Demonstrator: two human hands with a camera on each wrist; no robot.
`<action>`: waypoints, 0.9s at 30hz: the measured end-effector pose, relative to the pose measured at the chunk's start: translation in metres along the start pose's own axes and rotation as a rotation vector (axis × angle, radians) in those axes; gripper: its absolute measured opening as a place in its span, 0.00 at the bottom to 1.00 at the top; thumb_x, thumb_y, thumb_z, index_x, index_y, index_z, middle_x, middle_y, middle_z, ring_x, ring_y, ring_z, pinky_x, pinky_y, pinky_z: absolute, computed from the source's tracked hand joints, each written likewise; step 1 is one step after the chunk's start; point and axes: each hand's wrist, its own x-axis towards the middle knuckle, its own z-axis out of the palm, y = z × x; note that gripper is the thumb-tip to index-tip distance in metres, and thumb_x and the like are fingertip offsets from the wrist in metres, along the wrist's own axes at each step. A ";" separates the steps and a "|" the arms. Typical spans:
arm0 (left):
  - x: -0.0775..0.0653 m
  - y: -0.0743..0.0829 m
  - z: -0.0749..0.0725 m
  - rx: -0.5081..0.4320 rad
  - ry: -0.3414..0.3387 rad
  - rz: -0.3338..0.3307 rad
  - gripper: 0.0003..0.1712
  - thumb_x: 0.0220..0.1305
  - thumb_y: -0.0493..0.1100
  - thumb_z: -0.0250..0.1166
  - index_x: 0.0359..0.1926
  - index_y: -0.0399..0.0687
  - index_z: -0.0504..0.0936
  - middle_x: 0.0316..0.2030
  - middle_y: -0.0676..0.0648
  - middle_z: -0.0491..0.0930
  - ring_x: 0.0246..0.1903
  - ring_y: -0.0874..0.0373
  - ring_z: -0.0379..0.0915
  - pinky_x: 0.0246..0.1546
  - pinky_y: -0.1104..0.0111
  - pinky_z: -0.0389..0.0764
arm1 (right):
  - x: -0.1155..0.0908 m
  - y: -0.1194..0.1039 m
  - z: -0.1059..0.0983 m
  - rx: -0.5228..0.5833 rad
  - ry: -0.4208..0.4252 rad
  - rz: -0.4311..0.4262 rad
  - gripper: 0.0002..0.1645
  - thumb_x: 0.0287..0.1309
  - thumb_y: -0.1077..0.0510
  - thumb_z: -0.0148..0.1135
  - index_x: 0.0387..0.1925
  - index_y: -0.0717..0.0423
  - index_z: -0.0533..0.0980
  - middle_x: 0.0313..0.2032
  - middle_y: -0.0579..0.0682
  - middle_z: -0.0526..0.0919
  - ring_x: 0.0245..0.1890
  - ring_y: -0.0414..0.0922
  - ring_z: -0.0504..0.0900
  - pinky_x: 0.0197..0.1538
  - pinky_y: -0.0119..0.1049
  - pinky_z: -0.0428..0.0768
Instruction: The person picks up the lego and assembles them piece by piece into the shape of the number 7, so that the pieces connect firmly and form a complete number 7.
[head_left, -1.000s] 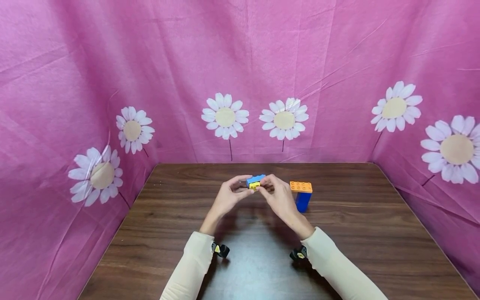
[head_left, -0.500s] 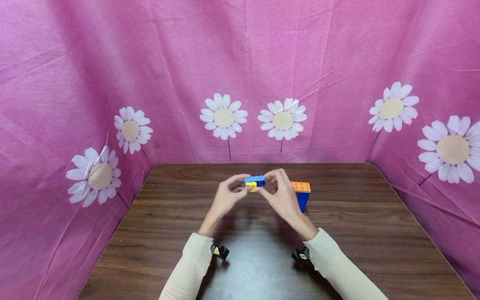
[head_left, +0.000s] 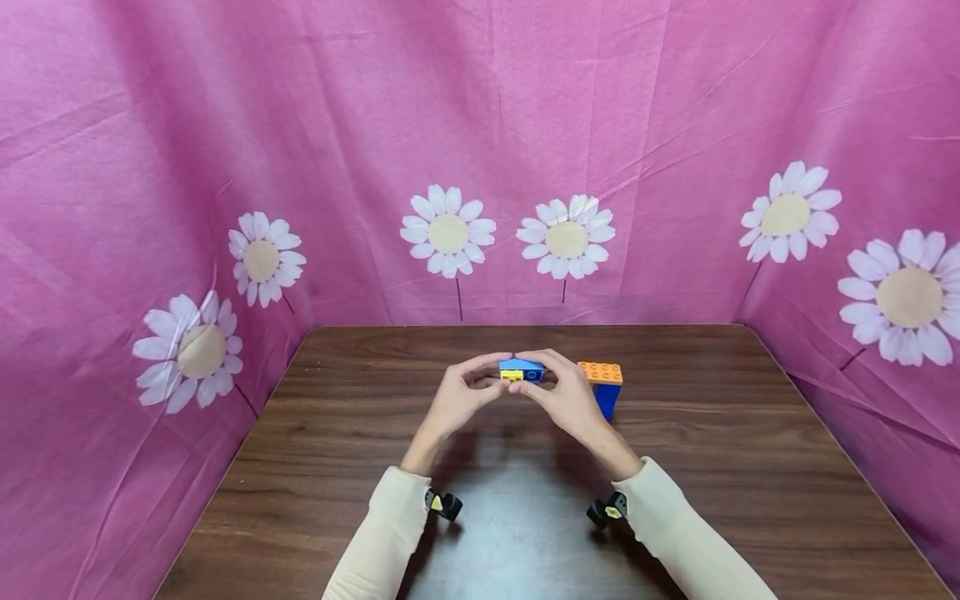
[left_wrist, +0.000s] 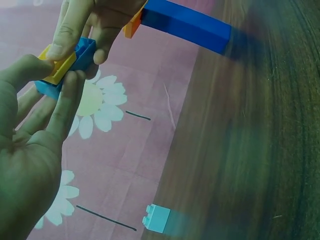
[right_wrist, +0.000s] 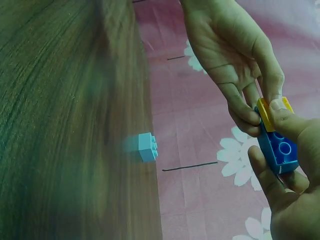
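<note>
A blue toy building brick (head_left: 532,375) is held in mid-air over the table, its hollow underside facing me. A smaller yellow brick (head_left: 512,376) sits against the left half of that underside. My left hand (head_left: 459,402) pinches the left end between thumb and fingers. My right hand (head_left: 567,398) grips the other end, its thumb (right_wrist: 281,116) pressing on the yellow brick. How deep the yellow brick is seated I cannot tell. Beside my right hand stands a tall dark blue block (head_left: 609,402) with an orange studded brick (head_left: 603,372) across its top.
A small light blue brick (left_wrist: 157,218) stands on the wooden table (head_left: 315,467); the hands hide it in the head view. Pink cloth (head_left: 480,100) printed with white daisies surrounds the table at the back and both sides.
The blue brick has turned so its hollow underside shows, and both hands have shifted slightly right over the last half second. The right index finger has come down over the brick's top.
</note>
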 end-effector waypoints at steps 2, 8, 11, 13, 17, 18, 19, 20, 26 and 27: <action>0.000 0.002 0.000 0.004 0.001 0.001 0.25 0.68 0.27 0.67 0.66 0.37 0.82 0.54 0.30 0.87 0.48 0.49 0.88 0.50 0.69 0.88 | 0.000 -0.002 -0.001 0.005 0.006 0.010 0.27 0.59 0.54 0.79 0.61 0.47 0.84 0.54 0.51 0.88 0.49 0.48 0.88 0.50 0.40 0.90; -0.003 0.007 0.000 0.020 0.002 -0.033 0.24 0.70 0.29 0.68 0.66 0.38 0.83 0.55 0.31 0.87 0.47 0.58 0.88 0.51 0.67 0.88 | -0.002 -0.002 -0.001 0.008 0.004 0.055 0.28 0.59 0.54 0.79 0.61 0.48 0.84 0.55 0.55 0.89 0.46 0.49 0.90 0.49 0.42 0.90; -0.005 0.008 0.000 0.022 0.006 -0.044 0.24 0.70 0.30 0.68 0.66 0.39 0.83 0.55 0.32 0.87 0.46 0.61 0.88 0.51 0.67 0.89 | -0.003 -0.002 -0.001 0.007 0.006 0.049 0.28 0.58 0.54 0.79 0.60 0.48 0.84 0.54 0.55 0.90 0.45 0.49 0.91 0.48 0.42 0.91; -0.005 0.008 0.000 0.030 0.008 -0.043 0.23 0.70 0.30 0.69 0.65 0.39 0.84 0.55 0.32 0.87 0.46 0.60 0.88 0.50 0.67 0.89 | -0.003 -0.001 -0.001 -0.001 0.012 0.036 0.27 0.58 0.53 0.80 0.59 0.48 0.84 0.53 0.54 0.90 0.43 0.48 0.91 0.47 0.41 0.91; -0.005 0.008 0.001 0.042 0.007 -0.032 0.22 0.70 0.30 0.69 0.64 0.38 0.84 0.54 0.32 0.87 0.47 0.60 0.88 0.51 0.67 0.88 | -0.003 -0.001 -0.001 -0.021 0.025 0.017 0.25 0.57 0.52 0.80 0.57 0.48 0.85 0.50 0.53 0.91 0.41 0.46 0.90 0.45 0.36 0.90; -0.005 0.009 0.001 0.043 0.006 -0.029 0.22 0.70 0.30 0.68 0.64 0.38 0.84 0.54 0.32 0.87 0.47 0.59 0.88 0.52 0.67 0.88 | -0.002 -0.001 -0.001 -0.024 0.028 0.015 0.25 0.57 0.52 0.80 0.56 0.48 0.85 0.50 0.52 0.91 0.40 0.45 0.90 0.44 0.35 0.90; -0.004 0.009 0.001 0.043 0.005 -0.027 0.22 0.70 0.30 0.68 0.64 0.37 0.84 0.54 0.31 0.87 0.48 0.59 0.88 0.52 0.66 0.88 | -0.002 -0.001 -0.002 -0.027 0.029 0.011 0.25 0.57 0.51 0.80 0.56 0.48 0.85 0.49 0.52 0.91 0.40 0.45 0.90 0.44 0.35 0.89; -0.004 0.009 0.001 0.041 0.004 -0.025 0.22 0.70 0.29 0.68 0.64 0.37 0.84 0.54 0.31 0.87 0.48 0.59 0.88 0.52 0.66 0.88 | -0.002 -0.001 -0.002 -0.027 0.029 0.013 0.24 0.57 0.51 0.80 0.56 0.48 0.85 0.49 0.52 0.91 0.40 0.45 0.90 0.44 0.34 0.89; -0.006 0.011 0.002 0.023 -0.005 -0.008 0.22 0.70 0.28 0.68 0.63 0.35 0.83 0.55 0.30 0.86 0.48 0.56 0.88 0.52 0.65 0.89 | -0.003 -0.002 -0.002 -0.040 0.029 0.018 0.25 0.57 0.52 0.81 0.56 0.48 0.85 0.49 0.51 0.91 0.40 0.45 0.89 0.44 0.33 0.89; -0.006 0.011 0.002 0.025 -0.008 -0.003 0.22 0.70 0.27 0.68 0.63 0.34 0.83 0.55 0.30 0.86 0.49 0.55 0.88 0.52 0.65 0.89 | -0.004 -0.002 -0.002 -0.041 0.030 0.015 0.25 0.57 0.52 0.81 0.56 0.49 0.85 0.49 0.51 0.91 0.40 0.44 0.89 0.44 0.33 0.89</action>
